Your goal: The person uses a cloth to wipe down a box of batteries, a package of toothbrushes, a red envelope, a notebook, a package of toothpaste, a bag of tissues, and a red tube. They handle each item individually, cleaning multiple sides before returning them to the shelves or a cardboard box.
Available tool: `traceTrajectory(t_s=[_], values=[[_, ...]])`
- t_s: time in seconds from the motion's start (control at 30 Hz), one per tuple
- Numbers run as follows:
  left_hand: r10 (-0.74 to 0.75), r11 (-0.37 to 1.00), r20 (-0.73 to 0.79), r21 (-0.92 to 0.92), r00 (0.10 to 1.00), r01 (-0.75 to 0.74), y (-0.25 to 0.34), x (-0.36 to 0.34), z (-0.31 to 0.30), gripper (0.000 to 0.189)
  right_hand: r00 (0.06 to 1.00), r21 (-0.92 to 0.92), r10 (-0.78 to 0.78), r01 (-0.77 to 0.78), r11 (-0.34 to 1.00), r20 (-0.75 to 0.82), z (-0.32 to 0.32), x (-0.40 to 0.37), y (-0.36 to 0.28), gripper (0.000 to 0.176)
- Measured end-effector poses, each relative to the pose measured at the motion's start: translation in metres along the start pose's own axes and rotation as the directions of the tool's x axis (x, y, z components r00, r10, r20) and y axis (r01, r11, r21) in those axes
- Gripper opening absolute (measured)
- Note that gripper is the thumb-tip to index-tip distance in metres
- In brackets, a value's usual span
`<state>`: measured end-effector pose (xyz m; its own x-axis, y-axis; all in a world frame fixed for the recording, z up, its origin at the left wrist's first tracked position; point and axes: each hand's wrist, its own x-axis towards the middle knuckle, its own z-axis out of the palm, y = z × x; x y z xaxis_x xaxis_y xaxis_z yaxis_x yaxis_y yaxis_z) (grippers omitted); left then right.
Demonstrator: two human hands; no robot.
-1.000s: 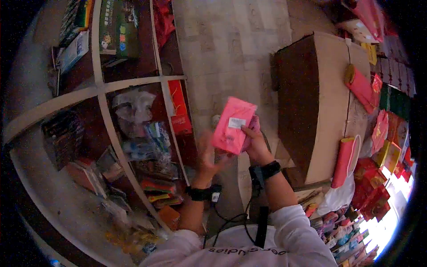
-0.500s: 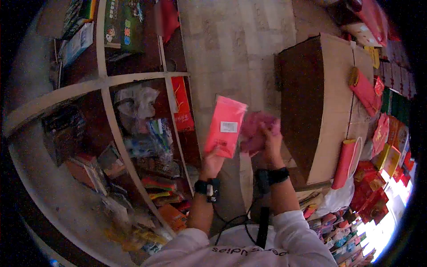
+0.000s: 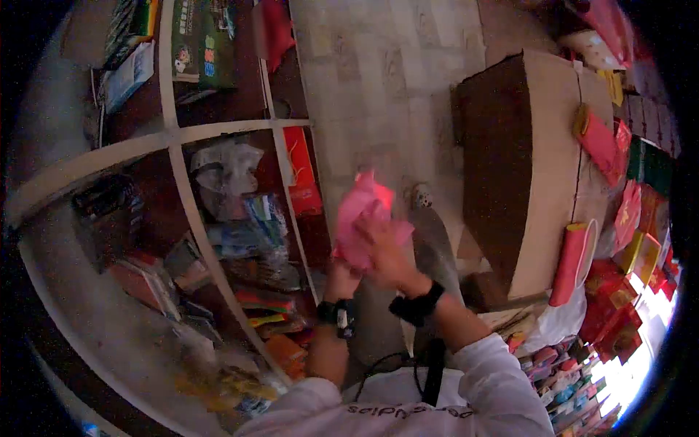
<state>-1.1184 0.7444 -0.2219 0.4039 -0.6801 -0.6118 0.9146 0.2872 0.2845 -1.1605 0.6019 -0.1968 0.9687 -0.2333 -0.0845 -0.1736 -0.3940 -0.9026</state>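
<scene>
My left hand [image 3: 342, 280] grips the lower end of a flat pink-red packet [image 3: 383, 195], its fingers mostly hidden behind cloth. Over the packet's face lies a crumpled pink cloth [image 3: 355, 213], pressed there by my right hand [image 3: 387, 251]. The cloth covers most of the packet and hides its white barcode label; a bright strip shows near the top. Both hands are close together in front of my body, above my legs, and each wrist wears a black band.
Shelving [image 3: 175, 137] with packets, bags and books stands on my left. A large cardboard box [image 3: 557, 167] is on my right, with a red roll [image 3: 568, 264] beside it. Many red and coloured goods lie beyond. Tiled floor [image 3: 378, 80] stretches ahead.
My right hand has moved left with the cloth, from beside the packet onto its face. The packet's label is now covered. My left hand keeps its hold, slightly lower.
</scene>
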Motion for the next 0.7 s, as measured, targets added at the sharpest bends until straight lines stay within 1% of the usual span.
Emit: traceTrajectory(t_s=[0.03,0.07,0.1,0.13,0.17,0.2,0.23,0.27,0.3,0.33,0.37,0.4,0.43,0.47,0.5,0.53,0.57,0.6,0.63,0.67,0.7], values=[[0.001,1.000,-0.025,-0.012,1.000,-0.001,0.000,-0.002,-0.002,0.022,1.000,0.002,0.002,-0.002,1.000,-0.003,0.002,-0.002,-0.013,0.058],[0.005,1.000,-0.050,-0.019,0.999,-0.006,-0.001,-0.004,-0.004,0.022,0.987,-0.153,-0.041,0.064,0.986,0.152,-0.001,-0.002,-0.027,0.058],[0.003,1.000,-0.075,-0.028,0.997,-0.005,-0.002,-0.004,-0.005,0.022,0.949,-0.295,-0.056,0.151,0.943,0.309,-0.004,-0.001,-0.033,0.059],[-0.002,0.999,-0.104,-0.037,0.995,-0.002,-0.005,-0.005,-0.007,0.023,0.950,-0.297,-0.050,0.147,0.944,0.309,0.004,-0.006,-0.023,0.059],[-0.012,0.999,-0.135,-0.052,0.991,0.005,-0.007,-0.006,-0.009,0.023,0.983,-0.145,0.007,0.020,0.989,0.186,0.021,-0.014,-0.005,0.057],[-0.025,0.997,-0.170,-0.080,0.985,0.012,-0.009,-0.007,-0.011,0.023,0.994,0.027,0.084,-0.086,0.996,0.069,0.030,-0.019,0.005,0.056],[-0.060,0.989,-0.216,-0.142,0.975,0.029,-0.011,-0.006,-0.016,0.023,0.994,0.028,0.081,-0.083,0.996,0.068,0.017,-0.009,0.000,0.056],[-0.099,0.972,-0.260,-0.233,0.961,0.037,-0.015,-0.005,-0.022,0.024,0.985,-0.035,0.172,-0.171,0.985,0.016,-0.002,0.007,-0.001,0.057],[-0.095,0.972,-0.261,-0.231,0.961,0.034,-0.019,-0.008,-0.031,0.024,0.965,-0.093,0.259,-0.262,0.961,-0.041,-0.015,0.020,-0.001,0.057],[0.091,0.921,-0.213,0.389,0.973,-0.001,-0.024,-0.013,-0.043,0.029,0.966,-0.091,0.257,-0.260,0.961,-0.040,-0.018,0.024,0.007,0.057],[0.211,0.513,-0.063,0.857,0.975,-0.056,-0.029,-0.017,-0.054,0.034,0.959,-0.097,0.271,-0.278,0.956,-0.081,-0.020,0.025,0.017,0.056],[0.212,0.512,-0.061,0.857,0.975,-0.058,-0.031,-0.019,-0.057,0.034,0.951,-0.101,0.285,-0.298,0.949,-0.123,-0.018,0.024,0.025,0.055],[0.234,0.487,-0.010,0.867,0.972,-0.108,-0.032,-0.020,-0.060,0.036,0.950,-0.102,0.285,-0.298,0.949,-0.125,-0.011,0.021,0.028,0.055],[0.254,0.461,0.041,0.873,0.966,-0.159,-0.032,-0.021,-0.063,0.037,0.930,0.039,0.343,-0.341,0.939,-0.130,-0.002,0.015,0.028,0.059],[0.253,0.462,0.043,0.873,0.966,-0.160,-0.027,-0.018,-0.052,0.037,0.908,0.178,0.401,-0.377,0.909,-0.125,0.006,0.008,0.024,0.064],[0.159,0.856,-0.116,0.512,0.980,-0.078,-0.017,-0.012,-0.031,0.037,0.908,0.177,0.400,-0.376,0.909,-0.125,0.015,-0.004,0.012,0.064],[-0.004,1.000,-0.204,-0.002,0.979,0.004,-0.011,-0.009,-0.020,0.036,0.984,-0.006,0.176,-0.176,0.984,-0.013,0.027,-0.020,-0.005,0.058],[-0.003,1.000,-0.204,0.002,0.979,0.004,-0.017,-0.011,-0.032,0.036,0.990,-0.157,-0.039,0.060,0.986,0.135,0.032,-0.027,-0.013,0.054],[0.129,0.942,-0.249,0.334,0.960,-0.040,-0.027,-0.014,-0.055,0.040,0.990,-0.157,-0.040,0.061,0.986,0.134,0.032,-0.026,-0.012,0.054],[0.267,0.775,-0.248,0.629,0.931,-0.054,-0.033,-0.017,-0.068,0.045,0.993,0.003,0.075,-0.076,0.997,0.087,0.031,-0.025,-0.011,0.054],[0.265,0.775,-0.250,0.630,0.931,-0.052,-0.030,-0.016,-0.067,0.045,0.979,0.168,0.197,-0.204,0.964,0.058,0.030,-0.024,-0.010,0.054]])
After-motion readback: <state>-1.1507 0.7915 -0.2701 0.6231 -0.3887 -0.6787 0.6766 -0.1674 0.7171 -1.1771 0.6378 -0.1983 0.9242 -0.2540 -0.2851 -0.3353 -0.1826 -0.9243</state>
